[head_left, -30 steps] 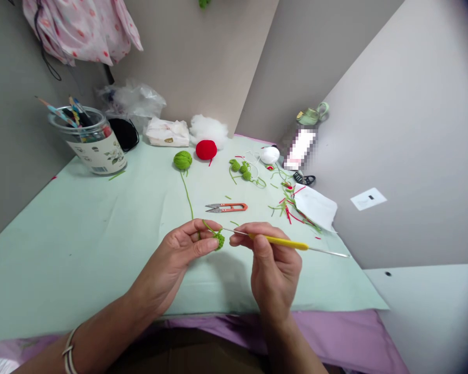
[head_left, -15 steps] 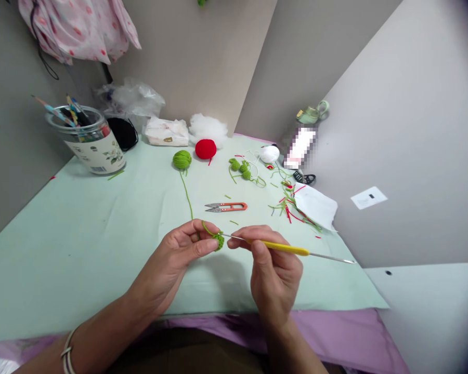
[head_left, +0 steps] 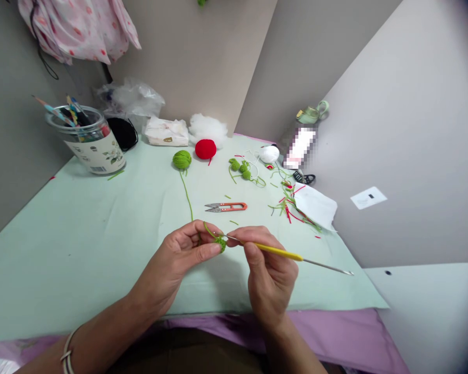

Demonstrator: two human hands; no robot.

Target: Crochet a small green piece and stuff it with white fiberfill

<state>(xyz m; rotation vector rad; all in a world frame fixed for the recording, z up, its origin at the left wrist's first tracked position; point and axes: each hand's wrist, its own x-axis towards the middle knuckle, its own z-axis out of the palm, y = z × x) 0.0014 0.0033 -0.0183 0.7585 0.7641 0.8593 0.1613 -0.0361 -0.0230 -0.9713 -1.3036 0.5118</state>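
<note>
My left hand [head_left: 179, 257] pinches a small green crochet piece [head_left: 220, 243] between thumb and fingers above the pale green table [head_left: 81, 234]. A green yarn strand [head_left: 187, 195] runs from that hand back to a green yarn ball [head_left: 182, 159]. My right hand [head_left: 267, 270] is closed on a crochet hook with a yellow handle [head_left: 281, 252]. The hook's metal tip sits in the green piece, and its rear end points right.
Orange thread snips [head_left: 226, 207] lie just beyond my hands. Further back are a red yarn ball [head_left: 206, 149], small green crochet pieces [head_left: 242, 169], white stuffing [head_left: 208, 126], a clear jar of pens [head_left: 88, 140], and yarn scraps beside white paper [head_left: 315, 206] at the right.
My right hand has shifted slightly left toward the left hand, and the hook's rear end has tilted lower. The left hand keeps its pinch on the green piece.
</note>
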